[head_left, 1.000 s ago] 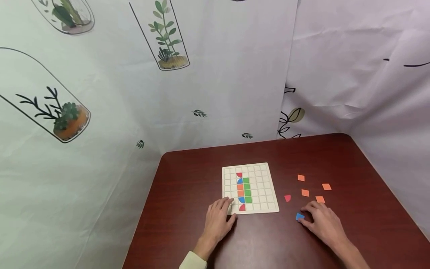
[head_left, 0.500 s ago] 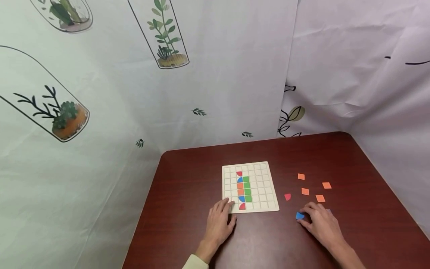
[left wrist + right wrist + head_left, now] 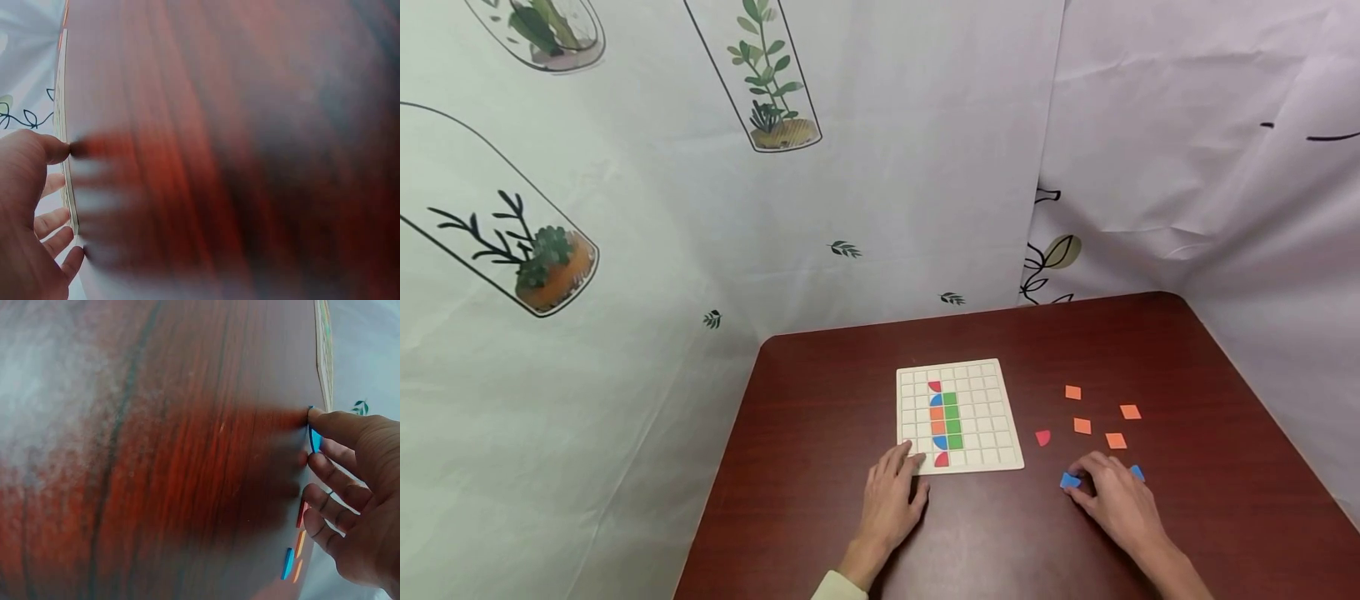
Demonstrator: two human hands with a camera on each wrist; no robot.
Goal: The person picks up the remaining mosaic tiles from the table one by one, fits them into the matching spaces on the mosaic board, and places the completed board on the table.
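A cream grid board [image 3: 988, 425] lies on the table, with red, blue, orange and green tiles set in its cells. My left hand [image 3: 891, 500] rests at the board's near left corner, fingertips on it and thumb by its front edge. Right of the board, my right hand [image 3: 1116, 500] pinches a blue tile [image 3: 1070, 480] between thumb and forefinger, low at the tabletop. In the right wrist view this blue tile [image 3: 315, 440] stands on edge in the pinch. Partly behind that hand lies another blue tile [image 3: 1137, 472].
Loose on the table lie a red tile [image 3: 1043, 437] with a rounded side and several orange tiles, among them a near orange tile [image 3: 1116, 441] and a far orange tile [image 3: 1072, 392]. A printed cloth [image 3: 887, 167] hangs behind the dark wooden table [image 3: 835, 392].
The right hand has shifted slightly, uncovering the other blue tile beside it and the near orange tile. The pinched blue tile has turned a little. The left hand stays at the board.
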